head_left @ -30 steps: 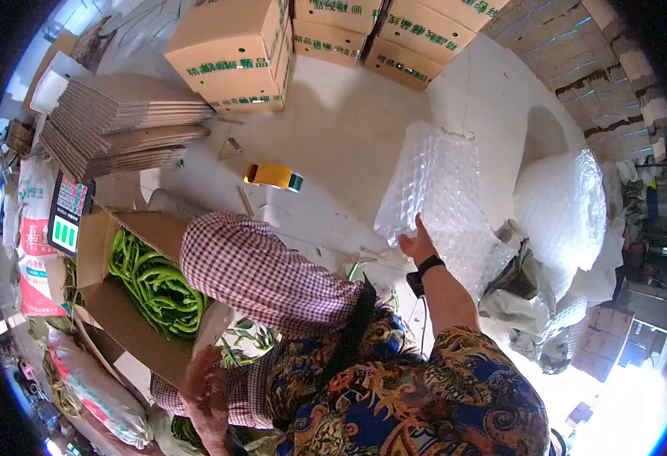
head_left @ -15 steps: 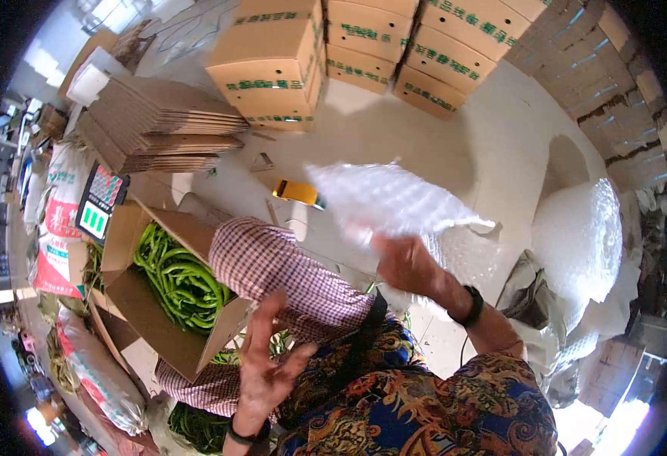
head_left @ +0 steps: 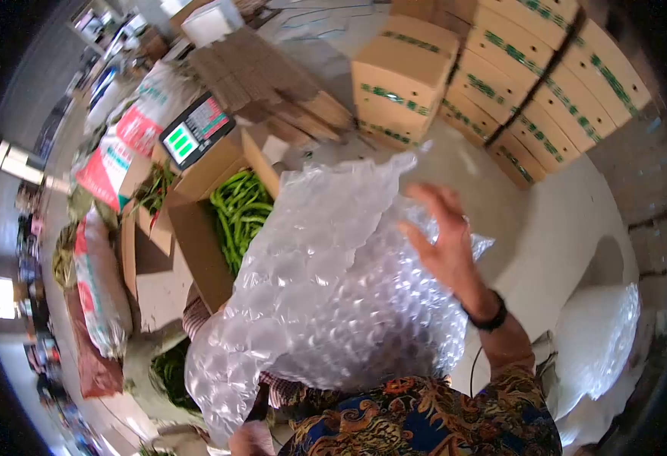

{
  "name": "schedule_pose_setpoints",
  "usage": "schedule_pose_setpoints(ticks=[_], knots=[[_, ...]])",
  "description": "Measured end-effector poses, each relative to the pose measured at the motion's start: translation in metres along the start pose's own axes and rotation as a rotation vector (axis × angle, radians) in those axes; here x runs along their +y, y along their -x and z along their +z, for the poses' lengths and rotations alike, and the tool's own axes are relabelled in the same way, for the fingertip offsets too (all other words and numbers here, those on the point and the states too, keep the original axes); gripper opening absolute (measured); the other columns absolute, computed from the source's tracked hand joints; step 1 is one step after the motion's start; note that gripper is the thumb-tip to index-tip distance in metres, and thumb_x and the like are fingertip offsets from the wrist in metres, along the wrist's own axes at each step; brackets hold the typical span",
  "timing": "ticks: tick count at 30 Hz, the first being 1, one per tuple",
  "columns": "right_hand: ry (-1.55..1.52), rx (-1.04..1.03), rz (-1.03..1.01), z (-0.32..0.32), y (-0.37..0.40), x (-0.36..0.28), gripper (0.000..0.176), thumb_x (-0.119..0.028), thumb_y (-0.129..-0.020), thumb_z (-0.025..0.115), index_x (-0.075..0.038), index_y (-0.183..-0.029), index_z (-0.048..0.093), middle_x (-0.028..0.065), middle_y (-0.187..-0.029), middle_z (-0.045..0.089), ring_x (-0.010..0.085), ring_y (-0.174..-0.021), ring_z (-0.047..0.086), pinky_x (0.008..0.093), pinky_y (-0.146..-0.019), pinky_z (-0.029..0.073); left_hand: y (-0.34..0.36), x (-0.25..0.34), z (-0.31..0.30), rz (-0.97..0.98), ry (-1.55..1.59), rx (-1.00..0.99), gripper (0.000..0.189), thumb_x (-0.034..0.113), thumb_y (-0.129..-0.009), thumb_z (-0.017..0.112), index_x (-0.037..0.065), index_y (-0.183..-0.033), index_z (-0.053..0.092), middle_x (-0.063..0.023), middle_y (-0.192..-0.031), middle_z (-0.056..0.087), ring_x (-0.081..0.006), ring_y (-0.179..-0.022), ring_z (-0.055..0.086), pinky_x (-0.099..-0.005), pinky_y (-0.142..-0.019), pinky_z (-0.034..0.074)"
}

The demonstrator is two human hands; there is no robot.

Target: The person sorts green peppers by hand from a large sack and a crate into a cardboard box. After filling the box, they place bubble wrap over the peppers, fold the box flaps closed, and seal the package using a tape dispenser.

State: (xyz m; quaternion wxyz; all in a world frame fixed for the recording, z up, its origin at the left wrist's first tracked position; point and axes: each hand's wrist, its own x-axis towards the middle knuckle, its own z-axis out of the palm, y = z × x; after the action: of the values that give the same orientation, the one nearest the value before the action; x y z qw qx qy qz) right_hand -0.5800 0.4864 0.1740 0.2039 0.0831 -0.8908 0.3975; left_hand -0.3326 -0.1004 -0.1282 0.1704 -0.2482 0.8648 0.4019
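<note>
A clear sheet of bubble wrap (head_left: 303, 281) spreads over my lap and partly covers an open cardboard box (head_left: 200, 247) of long green peppers (head_left: 236, 216). My right hand (head_left: 449, 247), with a dark band at the wrist, is over the sheet's right side, thumb and fingers spread apart. At the bottom edge, my left hand (head_left: 251, 439) is at the sheet's lower left corner. Its fingers are hidden, so its grip cannot be made out.
A scale display (head_left: 196, 133) with green bars stands behind the box. Flattened cartons (head_left: 265, 83) lie beyond it. Printed cartons (head_left: 405, 72) are stacked at the back right. A bubble wrap roll (head_left: 595, 342) is at the right, and filled sacks (head_left: 101, 285) are at the left.
The bubble wrap has come from in front of me to over my lap and the box. My right hand has opened from its hold. My left hand has moved down. The view has shifted left.
</note>
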Motion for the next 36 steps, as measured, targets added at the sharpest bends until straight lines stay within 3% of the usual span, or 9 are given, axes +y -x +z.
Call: schedule_pose_setpoints(ticks=[3,7,15,18,21,23,27,30,36], knots=[[0.083,-0.176,-0.034,0.023,-0.049,0.004,0.061,-0.027,-0.076,0.076,0.002,-0.124,0.051,0.021,-0.126,0.054,0.0362,-0.121,0.048,0.043,-0.1,0.041,0.04,0.017,0.015,-0.375,0.101,0.042,0.032,0.014,-0.093,0.051,0.0,-0.122,0.055,-0.0105,-0.101,0.059,-0.0181,-0.091,0.058,-0.0307,-0.084,0.05],[0.294,-0.576,-0.044,0.08,-0.122,-0.008,0.076,-0.049,-0.069,0.077,0.004,-0.118,0.054,0.0238,-0.119,0.059,0.0386,-0.112,0.055,0.0402,-0.095,0.045,0.034,0.065,0.025,-0.329,0.318,0.161,0.034,0.014,-0.092,0.053,0.001,-0.123,0.053,-0.0095,-0.101,0.059,-0.0178,-0.091,0.058,-0.0288,-0.083,0.049],[0.381,-0.978,-0.167,0.145,-0.136,-0.011,0.08,-0.069,-0.059,0.072,0.007,-0.086,0.067,0.0249,-0.09,0.067,0.0374,-0.088,0.065,0.0424,-0.078,0.051,0.111,0.343,-0.122,0.518,0.992,0.774,0.038,0.015,-0.09,0.057,0.003,-0.126,0.05,-0.0074,-0.103,0.058,-0.0171,-0.091,0.057,-0.0251,-0.082,0.048],[0.387,-0.941,-0.292,0.159,-0.127,-0.007,0.069,-0.06,-0.063,0.073,0.006,-0.082,0.065,0.0244,-0.08,0.065,0.0366,-0.078,0.066,0.0438,-0.068,0.049,0.165,0.386,-0.153,0.944,1.052,0.407,0.044,0.021,-0.089,0.06,0.002,-0.128,0.052,-0.0096,-0.111,0.058,-0.0213,-0.097,0.058,-0.0274,-0.086,0.047],[0.355,-1.178,-0.155,0.158,-0.139,-0.03,0.052,-0.047,-0.069,0.071,0.004,-0.077,0.064,0.0239,-0.079,0.064,0.0369,-0.076,0.065,0.0449,-0.066,0.048,0.154,0.426,-0.128,1.758,-0.211,-0.382,0.035,0.018,-0.084,0.065,0.004,-0.117,0.063,-0.0193,-0.124,0.054,-0.0336,-0.113,0.054,-0.0385,-0.095,0.044],[0.305,-0.971,-0.128,0.148,-0.13,-0.035,0.037,-0.035,-0.073,0.068,0.002,-0.073,0.062,0.0232,-0.077,0.062,0.0382,-0.073,0.063,0.046,-0.064,0.046,0.162,0.483,-0.092,1.211,-0.359,-0.283,0.059,0.013,-0.082,0.066,-0.002,-0.135,0.043,-0.0234,-0.133,0.05,-0.0326,-0.117,0.053,-0.0431,-0.098,0.045],[0.021,-0.585,-0.226,0.094,-0.105,-0.048,0.026,-0.022,-0.083,0.063,0.001,-0.095,0.065,0.0189,-0.071,0.06,0.0293,-0.063,0.06,0.0401,-0.059,0.045,0.062,0.435,-0.04,0.894,-0.432,0.148,0.061,0.009,-0.08,0.07,0.001,-0.136,0.045,-0.0201,-0.132,0.052,-0.037,-0.117,0.053,-0.0447,-0.097,0.044],[-0.19,-0.723,-0.085,0.07,-0.102,-0.056,0.021,-0.016,-0.089,0.06,0.0,-0.102,0.064,0.0089,-0.065,0.054,0.0119,-0.058,0.05,0.0307,-0.055,0.042,0.062,0.453,-0.053,0.651,0.168,-0.099,0.06,0.009,-0.081,0.07,0.004,-0.136,0.046,-0.0187,-0.134,0.051,-0.0361,-0.12,0.052,-0.0434,-0.099,0.043],[-0.363,-0.908,-0.129,0.06,-0.098,-0.088,0.02,-0.016,-0.092,0.059,0.003,-0.099,0.061,0.0072,-0.063,0.044,0.0061,-0.062,0.04,0.0268,-0.054,0.038,0.053,0.528,-0.072,1.195,-0.267,0.211,0.054,0.022,-0.085,0.068,0.007,-0.133,0.05,-0.0163,-0.132,0.052,-0.037,-0.133,0.037,-0.0493,-0.105,0.034]])
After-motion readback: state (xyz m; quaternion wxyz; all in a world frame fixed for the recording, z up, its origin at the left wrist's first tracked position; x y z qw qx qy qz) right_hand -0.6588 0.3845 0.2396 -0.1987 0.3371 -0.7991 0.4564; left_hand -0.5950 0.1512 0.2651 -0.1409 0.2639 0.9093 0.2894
